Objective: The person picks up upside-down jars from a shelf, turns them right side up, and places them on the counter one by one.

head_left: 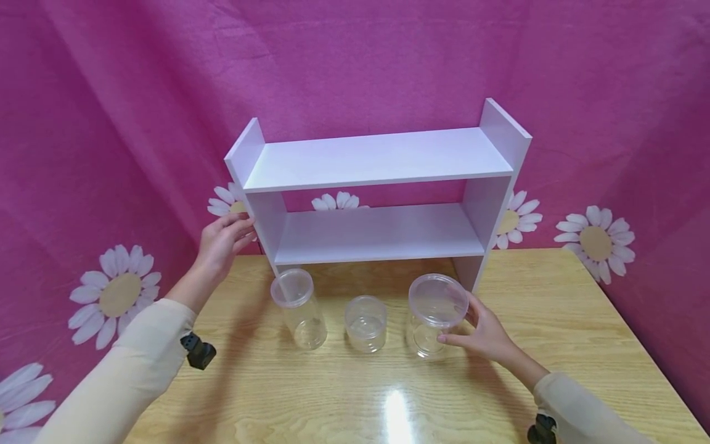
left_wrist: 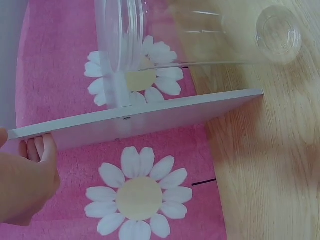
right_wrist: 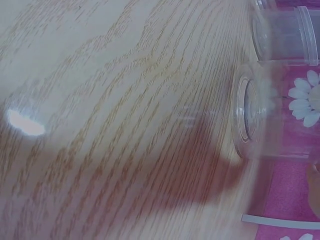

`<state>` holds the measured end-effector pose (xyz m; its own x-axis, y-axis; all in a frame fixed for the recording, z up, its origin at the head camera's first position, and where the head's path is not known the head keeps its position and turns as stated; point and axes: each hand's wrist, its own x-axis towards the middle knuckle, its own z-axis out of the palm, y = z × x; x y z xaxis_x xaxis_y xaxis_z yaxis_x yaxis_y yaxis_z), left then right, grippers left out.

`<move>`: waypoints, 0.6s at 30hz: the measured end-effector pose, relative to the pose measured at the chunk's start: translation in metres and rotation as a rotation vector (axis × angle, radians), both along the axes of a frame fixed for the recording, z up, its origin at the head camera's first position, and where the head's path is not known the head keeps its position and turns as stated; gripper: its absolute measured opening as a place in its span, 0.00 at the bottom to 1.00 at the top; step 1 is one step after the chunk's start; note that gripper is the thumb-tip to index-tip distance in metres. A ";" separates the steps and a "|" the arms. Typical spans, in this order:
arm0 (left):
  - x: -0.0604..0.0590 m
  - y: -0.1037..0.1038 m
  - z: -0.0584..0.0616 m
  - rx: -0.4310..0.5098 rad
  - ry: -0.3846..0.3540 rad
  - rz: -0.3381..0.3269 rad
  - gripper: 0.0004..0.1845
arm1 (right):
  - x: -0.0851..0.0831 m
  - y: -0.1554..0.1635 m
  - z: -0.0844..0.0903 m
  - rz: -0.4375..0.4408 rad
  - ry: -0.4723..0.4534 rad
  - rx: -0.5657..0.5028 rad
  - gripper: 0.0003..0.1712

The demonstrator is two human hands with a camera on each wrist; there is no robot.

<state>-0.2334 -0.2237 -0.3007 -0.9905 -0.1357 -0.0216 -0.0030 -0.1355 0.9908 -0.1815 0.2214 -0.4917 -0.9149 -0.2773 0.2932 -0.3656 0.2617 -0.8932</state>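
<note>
Right wrist view blurs the clear round jar; right hand fingers curl around it, left hand fingers rest straight on the smooth white shelf.

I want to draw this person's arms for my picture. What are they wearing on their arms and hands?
Both arms wear long cream sleeves reaching the wrists. The left hand and right hand are bare, with no gloves. A small black gadget is strapped under the left wrist, and another black one under the right wrist.
</note>
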 end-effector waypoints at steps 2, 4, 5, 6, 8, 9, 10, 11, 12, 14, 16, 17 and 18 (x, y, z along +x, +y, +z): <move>0.000 -0.002 -0.002 -0.032 0.021 -0.005 0.05 | 0.000 0.000 0.000 0.003 0.000 -0.002 0.53; 0.000 -0.003 -0.004 -0.069 0.043 -0.015 0.07 | 0.000 0.001 0.000 0.006 0.002 -0.002 0.53; -0.001 -0.004 -0.005 -0.085 0.054 -0.021 0.07 | 0.000 0.001 0.000 0.007 0.003 -0.004 0.53; -0.001 -0.005 -0.006 -0.101 0.061 -0.026 0.07 | 0.001 0.001 0.000 0.007 0.004 -0.005 0.53; -0.002 -0.006 -0.008 -0.133 0.069 -0.029 0.07 | 0.001 0.002 0.000 0.007 0.005 -0.004 0.53; -0.002 -0.006 -0.009 -0.146 0.073 -0.029 0.07 | 0.001 0.002 0.000 0.004 0.003 -0.002 0.53; -0.003 -0.007 -0.010 -0.161 0.076 -0.027 0.08 | 0.002 0.002 0.000 0.003 0.001 0.002 0.53; -0.003 -0.007 -0.010 -0.181 0.078 -0.024 0.08 | 0.002 0.002 0.000 0.001 -0.002 0.008 0.53; -0.003 -0.008 -0.011 -0.200 0.079 -0.020 0.08 | 0.002 0.002 0.000 -0.002 -0.008 0.014 0.54; -0.004 -0.008 -0.012 -0.210 0.085 -0.015 0.08 | 0.002 0.002 0.000 -0.009 -0.022 0.030 0.54; -0.005 -0.009 -0.013 -0.211 0.095 -0.012 0.07 | 0.002 0.002 0.000 -0.016 -0.032 0.040 0.55; -0.005 -0.009 -0.013 -0.208 0.100 -0.011 0.07 | 0.002 0.003 0.000 -0.018 -0.036 0.043 0.55; -0.006 -0.009 -0.014 -0.203 0.105 -0.011 0.07 | 0.002 0.003 0.000 -0.019 -0.037 0.042 0.55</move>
